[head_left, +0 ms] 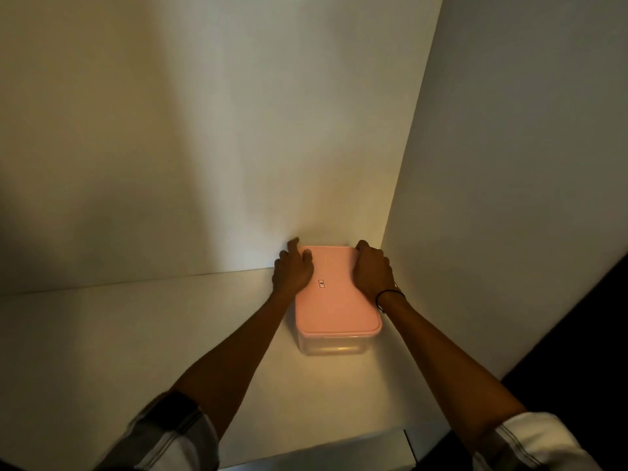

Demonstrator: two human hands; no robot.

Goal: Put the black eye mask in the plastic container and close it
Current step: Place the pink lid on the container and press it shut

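Note:
A clear plastic container (331, 346) with a pink lid (334, 305) stands on the white table near the back right corner. The lid lies flat on top of it, with a small label in its middle. My left hand (292, 270) rests on the lid's far left corner, fingers spread over the edge. My right hand (372, 270) presses on the far right corner, fingers curled over the rim. A black band sits on my right wrist. The black eye mask is not visible; the container's walls show only a yellowish glow.
The white table (136, 334) runs to a white back wall (204, 147) and a white side panel (509, 198) on the right. The table's front edge (323, 447) lies near the bottom, with dark floor beyond at the right.

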